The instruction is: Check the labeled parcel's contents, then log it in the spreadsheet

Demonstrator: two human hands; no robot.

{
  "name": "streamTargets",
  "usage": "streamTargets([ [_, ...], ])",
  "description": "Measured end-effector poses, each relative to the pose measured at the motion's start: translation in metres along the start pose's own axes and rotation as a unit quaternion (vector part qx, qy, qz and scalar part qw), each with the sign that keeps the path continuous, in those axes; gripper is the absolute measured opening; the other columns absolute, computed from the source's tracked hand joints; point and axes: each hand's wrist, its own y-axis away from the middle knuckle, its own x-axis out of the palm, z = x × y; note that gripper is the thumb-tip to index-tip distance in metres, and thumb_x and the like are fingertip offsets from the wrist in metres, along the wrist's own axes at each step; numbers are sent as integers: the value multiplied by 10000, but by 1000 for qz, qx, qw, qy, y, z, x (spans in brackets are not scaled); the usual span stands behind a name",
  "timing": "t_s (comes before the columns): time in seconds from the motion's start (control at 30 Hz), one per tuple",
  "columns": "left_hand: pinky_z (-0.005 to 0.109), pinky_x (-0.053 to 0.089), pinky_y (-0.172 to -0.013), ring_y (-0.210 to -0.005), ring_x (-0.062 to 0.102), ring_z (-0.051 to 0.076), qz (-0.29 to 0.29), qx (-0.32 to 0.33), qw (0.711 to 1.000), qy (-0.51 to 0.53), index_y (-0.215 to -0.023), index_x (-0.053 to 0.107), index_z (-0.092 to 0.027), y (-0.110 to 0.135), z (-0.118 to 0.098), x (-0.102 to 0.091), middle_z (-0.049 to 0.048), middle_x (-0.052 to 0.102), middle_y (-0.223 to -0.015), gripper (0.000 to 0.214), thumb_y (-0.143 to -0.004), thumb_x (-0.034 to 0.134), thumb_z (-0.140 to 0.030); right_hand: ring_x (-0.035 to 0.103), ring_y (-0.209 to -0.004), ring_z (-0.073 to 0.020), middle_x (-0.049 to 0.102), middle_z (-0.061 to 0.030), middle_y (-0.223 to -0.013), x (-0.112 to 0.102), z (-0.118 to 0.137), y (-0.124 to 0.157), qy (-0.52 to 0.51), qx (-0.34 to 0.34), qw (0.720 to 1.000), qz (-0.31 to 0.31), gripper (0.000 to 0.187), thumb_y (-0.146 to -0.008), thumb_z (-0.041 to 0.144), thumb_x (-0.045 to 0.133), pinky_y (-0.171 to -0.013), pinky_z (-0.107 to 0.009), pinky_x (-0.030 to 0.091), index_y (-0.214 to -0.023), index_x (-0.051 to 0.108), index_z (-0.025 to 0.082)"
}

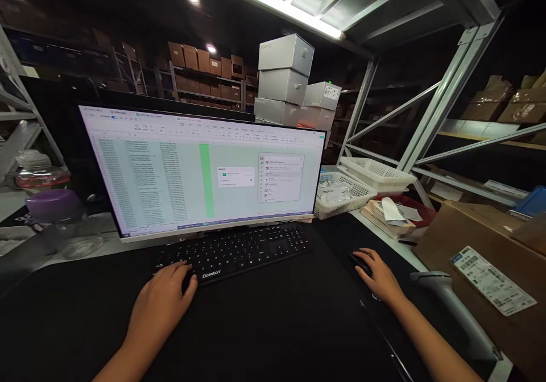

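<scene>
My left hand (164, 299) rests at the left end of a black keyboard (239, 250), fingers curled loosely over the keys and holding nothing. Over a black mouse (359, 262) on the black desk mat (264, 325) lies my right hand (377, 277), fingers curved around it. Behind the keyboard stands a wide monitor (205, 171) showing a spreadsheet with a green column and two pop-up windows.
White plastic baskets (362, 180) and papers sit right of the monitor. A grey barcode scanner (452, 308) lies by a cardboard box (490, 257) with a label. A purple-lidded jar (53, 206) stands at left. Stacked grey boxes (284, 78) and metal shelving are behind.
</scene>
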Motion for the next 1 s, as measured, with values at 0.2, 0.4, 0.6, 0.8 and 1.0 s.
streamTargets([
  [0.2,499,537,-1034,-1226,651,351,-5,9,1000,-5,-1189,732,-88,1,3,4,197,718,-1299,623,-946,314,-480,637,-1222,-249,568,-64,-1417,-2,2,2,22,10,1000,0,440,-909,417,496,-1065,-429,511,-1309,642,306],
  [0.4,516,536,-1037,-1221,654,355,3,2,1000,3,-1177,738,-80,0,2,2,195,720,-1298,636,-932,316,-488,635,-1211,-247,556,-61,-1430,-4,4,3,33,4,999,5,415,-918,408,486,-1054,-428,510,-1290,636,301],
  [0.6,504,539,-1033,-1218,657,352,-6,6,1000,2,-1177,738,-73,0,2,2,197,724,-1291,645,-938,309,-490,625,-1240,-264,577,-80,-1429,-4,6,0,24,5,1000,4,436,-918,432,479,-1087,-455,495,-1292,638,275],
  [0.8,508,541,-1022,-1206,659,352,-8,6,1000,0,-1177,735,-80,1,3,4,190,728,-1276,632,-936,312,-482,618,-1252,-259,639,-92,-1363,-3,5,-1,11,-17,1000,-4,454,-914,384,489,-1119,-456,469,-1334,595,247],
  [1.0,509,532,-1034,-1221,650,352,-15,4,1000,0,-1185,729,-75,1,0,2,191,720,-1298,636,-941,304,-479,609,-1276,-263,610,-98,-1405,-1,2,-2,6,-16,1000,-10,491,-898,394,492,-1115,-460,476,-1353,604,246],
])
